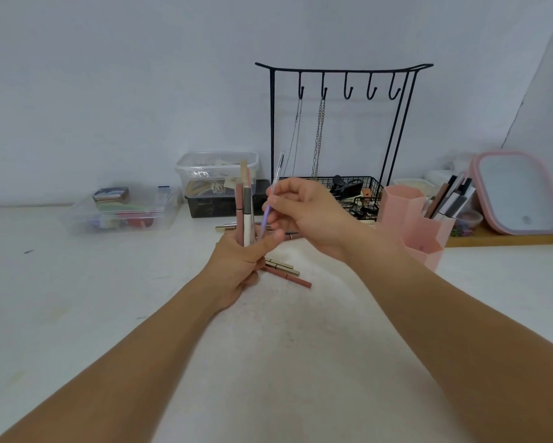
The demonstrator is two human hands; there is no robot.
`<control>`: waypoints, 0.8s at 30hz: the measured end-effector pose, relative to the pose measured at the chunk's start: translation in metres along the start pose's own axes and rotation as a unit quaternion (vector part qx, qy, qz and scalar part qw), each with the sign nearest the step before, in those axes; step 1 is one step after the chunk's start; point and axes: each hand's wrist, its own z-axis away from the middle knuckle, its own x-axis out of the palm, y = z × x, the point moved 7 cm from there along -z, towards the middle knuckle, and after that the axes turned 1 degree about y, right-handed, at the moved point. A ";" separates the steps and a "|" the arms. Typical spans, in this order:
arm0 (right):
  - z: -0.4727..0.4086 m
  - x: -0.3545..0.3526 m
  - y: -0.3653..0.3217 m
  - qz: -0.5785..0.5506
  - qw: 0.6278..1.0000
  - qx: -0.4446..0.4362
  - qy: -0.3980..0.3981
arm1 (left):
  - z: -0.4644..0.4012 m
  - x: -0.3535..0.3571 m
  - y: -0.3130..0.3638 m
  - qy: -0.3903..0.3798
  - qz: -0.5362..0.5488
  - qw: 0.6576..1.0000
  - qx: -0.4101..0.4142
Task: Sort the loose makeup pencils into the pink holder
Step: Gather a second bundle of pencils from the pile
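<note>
1. Gripping an upright bundle of pencils (246, 206), the left hand (236, 270) is clamped left of the pink holder (412, 225).
2. Pinching a thin wand (273, 193), the right hand (307, 212) is feeding it into that bundle.
3. Risking slippage: the crowded fist is likely loosening, dropping pencils onto the loose pencils (284, 271) lying beneath it.

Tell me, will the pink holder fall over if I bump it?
Probably not easily. The pink holder stands on the table as joined cups, so its base looks wide. Pencils lean out of its far cup, so a hard bump might rock it.
</note>
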 end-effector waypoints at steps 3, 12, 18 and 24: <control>0.002 0.007 0.009 0.018 1.000 0.001 0.006 | -0.001 0.000 -0.003 -0.005 -0.008 1.000 -0.014; -0.007 -0.038 0.039 0.352 0.930 -0.065 0.086 | -0.004 -0.003 -0.004 0.023 0.017 0.999 -0.020; -0.010 -0.059 0.062 0.521 0.848 -0.038 0.092 | -0.007 -0.014 -0.003 0.074 0.034 0.997 -0.001; -0.015 -0.052 0.057 0.573 0.815 -0.044 0.072 | -0.004 -0.016 -0.002 0.105 0.046 0.993 -0.008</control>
